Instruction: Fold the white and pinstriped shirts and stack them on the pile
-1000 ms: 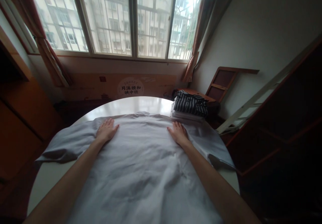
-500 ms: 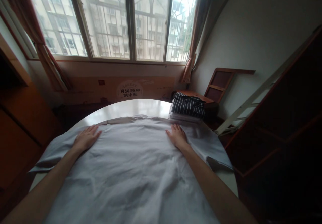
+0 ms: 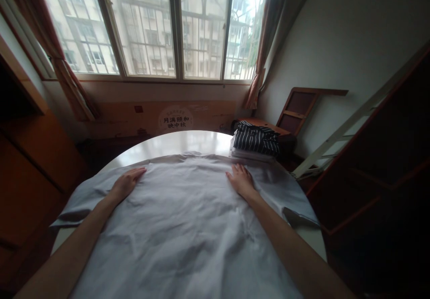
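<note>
A light grey-white shirt (image 3: pixel 181 209) lies spread over the round white table (image 3: pixel 168 142), its collar edge towards the window and its sleeves out to both sides. Resting on the shirt's left shoulder area is my left hand (image 3: pixel 128 183), turned a little on its side, fingers stretched to the right. My right hand (image 3: pixel 241 179) lies flat on the right shoulder area with its fingers apart. Neither hand grips the cloth. Small wrinkles run across the middle of the shirt.
Folded clothes, topped by a black-and-white striped garment (image 3: pixel 255 138), are stacked at the table's back right. Behind stands a wooden piece of furniture (image 3: pixel 295 111) by the wall. A pale ladder-like frame (image 3: pixel 336 142) leans at the right. Windows (image 3: pixel 148 30) span the back.
My left hand has slid right across the shirt and tilted onto its side. My right hand stays nearly in place on the cloth. The whole view has shifted slightly.
</note>
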The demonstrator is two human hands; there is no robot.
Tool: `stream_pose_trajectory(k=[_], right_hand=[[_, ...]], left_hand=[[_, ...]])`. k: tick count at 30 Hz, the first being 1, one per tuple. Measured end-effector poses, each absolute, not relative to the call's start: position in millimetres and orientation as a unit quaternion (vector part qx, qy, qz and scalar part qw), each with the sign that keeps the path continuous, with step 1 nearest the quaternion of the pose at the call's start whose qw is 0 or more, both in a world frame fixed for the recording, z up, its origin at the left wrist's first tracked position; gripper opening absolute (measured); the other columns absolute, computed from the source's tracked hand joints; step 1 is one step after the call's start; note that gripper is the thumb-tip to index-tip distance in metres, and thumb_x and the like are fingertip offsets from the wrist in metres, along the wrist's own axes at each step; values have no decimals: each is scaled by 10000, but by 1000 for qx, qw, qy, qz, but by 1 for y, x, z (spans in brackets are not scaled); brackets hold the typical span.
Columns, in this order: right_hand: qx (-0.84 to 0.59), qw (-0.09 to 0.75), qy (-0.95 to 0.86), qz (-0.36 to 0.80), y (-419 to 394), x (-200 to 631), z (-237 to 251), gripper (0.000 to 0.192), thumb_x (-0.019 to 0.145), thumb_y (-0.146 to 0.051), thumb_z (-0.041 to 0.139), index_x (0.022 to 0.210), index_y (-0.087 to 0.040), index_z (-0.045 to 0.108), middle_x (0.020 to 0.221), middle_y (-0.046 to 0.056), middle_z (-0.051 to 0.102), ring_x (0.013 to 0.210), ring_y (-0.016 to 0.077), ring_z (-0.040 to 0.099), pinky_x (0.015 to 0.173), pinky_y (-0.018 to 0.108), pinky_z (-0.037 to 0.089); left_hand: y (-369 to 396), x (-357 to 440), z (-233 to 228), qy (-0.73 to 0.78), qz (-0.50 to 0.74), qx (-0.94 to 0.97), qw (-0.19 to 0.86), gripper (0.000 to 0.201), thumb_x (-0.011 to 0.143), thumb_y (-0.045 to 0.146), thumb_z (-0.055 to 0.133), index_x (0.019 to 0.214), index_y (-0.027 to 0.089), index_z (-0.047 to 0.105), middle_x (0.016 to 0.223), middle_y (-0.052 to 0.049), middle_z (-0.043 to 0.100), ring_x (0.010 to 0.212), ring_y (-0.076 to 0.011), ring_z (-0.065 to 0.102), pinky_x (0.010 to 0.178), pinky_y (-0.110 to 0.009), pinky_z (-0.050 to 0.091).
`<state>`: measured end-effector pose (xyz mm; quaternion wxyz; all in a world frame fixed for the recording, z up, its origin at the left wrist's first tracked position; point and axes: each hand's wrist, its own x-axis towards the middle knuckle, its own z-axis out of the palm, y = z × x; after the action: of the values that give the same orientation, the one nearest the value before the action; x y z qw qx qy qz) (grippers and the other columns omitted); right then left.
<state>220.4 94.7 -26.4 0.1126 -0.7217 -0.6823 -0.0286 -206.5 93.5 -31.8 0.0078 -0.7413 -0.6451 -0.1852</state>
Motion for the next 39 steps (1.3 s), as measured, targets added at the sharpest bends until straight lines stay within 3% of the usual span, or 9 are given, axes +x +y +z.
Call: stream_pose_trajectory(k=[5, 10, 14, 18, 25, 32, 39], right_hand=[[-724, 103, -682, -29, 95, 220, -26, 513, 859, -413, 322, 1266, -116, 417, 1351, 149, 365, 1247, 257, 299, 991, 363, 235], [-721, 103, -684, -37, 94, 220, -26, 501, 859, -403, 330, 1261, -118, 420, 1341, 151, 378, 1240, 250, 308, 984, 358, 240], [-720, 97, -685, -42, 94, 221, -27, 505, 861, -403, 327, 1264, -113, 417, 1347, 158, 368, 1241, 257, 306, 986, 359, 235], [-723, 96, -683, -38, 94, 221, -27, 511, 863, -409, 314, 1273, -118, 408, 1356, 149, 359, 1250, 251, 294, 992, 355, 229], [-725, 92, -681, -31, 93, 220, -25, 516, 862, -415, 316, 1276, -121, 404, 1363, 149, 349, 1255, 247, 287, 995, 349, 223], [-721, 97, -685, -43, 93, 220, -26, 499, 859, -410, 330, 1258, -125, 422, 1344, 147, 378, 1242, 252, 306, 984, 356, 243], [-663, 127, -737, -29, 92, 218, -23, 412, 865, -281, 327, 1225, -135, 465, 1327, 107, 415, 1231, 203, 334, 992, 320, 255]], left_hand=[[102, -166, -14, -706, -119, -691, 98, 378, 829, 295, 292, 1016, 186, 602, 1013, -91, 596, 925, -221, 549, 768, -312, 448], [117, -133, -11, -765, -86, -621, 149, 354, 819, 274, 329, 953, 108, 611, 994, -178, 537, 936, -281, 506, 679, -340, 441], [129, -137, -19, -779, -98, -606, 127, 344, 811, 273, 341, 971, 122, 605, 1020, -171, 535, 951, -291, 494, 719, -350, 430], [136, -147, -26, -754, -108, -642, 83, 396, 820, 275, 315, 1124, 151, 537, 1187, -127, 502, 1066, -269, 462, 847, -349, 406], [143, -151, -33, -728, -77, -681, 25, 517, 848, 327, 268, 1282, 68, 374, 1356, -129, 372, 1262, -215, 313, 1035, -346, 252], [132, -146, -31, -698, -117, -705, 46, 476, 840, 309, 297, 1252, 113, 432, 1348, -121, 387, 1239, -229, 355, 1012, -378, 289], [125, -136, -28, -587, -162, -791, 64, 407, 844, 265, 299, 1175, 183, 521, 1320, -42, 441, 1231, -148, 366, 1027, -278, 270]])
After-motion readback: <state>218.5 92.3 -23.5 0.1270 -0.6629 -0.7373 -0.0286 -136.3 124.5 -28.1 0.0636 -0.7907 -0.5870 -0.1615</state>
